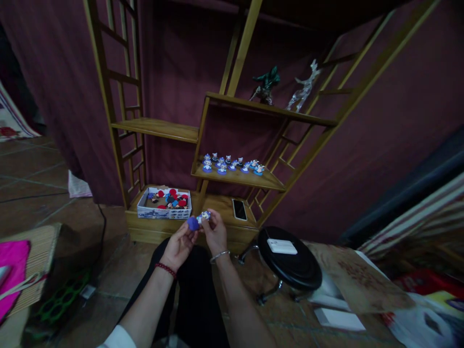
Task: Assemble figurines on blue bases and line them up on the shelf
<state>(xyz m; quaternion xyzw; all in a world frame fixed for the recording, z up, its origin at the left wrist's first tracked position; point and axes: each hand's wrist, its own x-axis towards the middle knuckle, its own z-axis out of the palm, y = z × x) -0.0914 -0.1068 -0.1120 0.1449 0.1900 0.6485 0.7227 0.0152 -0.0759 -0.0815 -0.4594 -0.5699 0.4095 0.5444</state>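
Note:
My left hand (pixel 180 246) pinches a round purple base (pixel 193 223) between its fingertips. Close against it, my right hand (pixel 216 235) grips a small white-and-purple figurine (pixel 203 217); whether the two parts touch I cannot tell. Both hands are in front of the low shelf, above my knees. Behind them to the left sits an open cardboard box (pixel 165 212) holding red discs and loose figurine pieces. On the middle shelf (pixel 239 178) several small figurines (pixel 222 167) stand upright in rows on purple and blue bases.
A phone (pixel 239 210) lies on the low shelf. To the right is a black round stool (pixel 290 263) bearing a white object (pixel 282 246). A dark green statue (pixel 267 85) and a clear deer statue (pixel 305 87) stand on the upper shelf. A woven-topped table (pixel 36 270) is at left.

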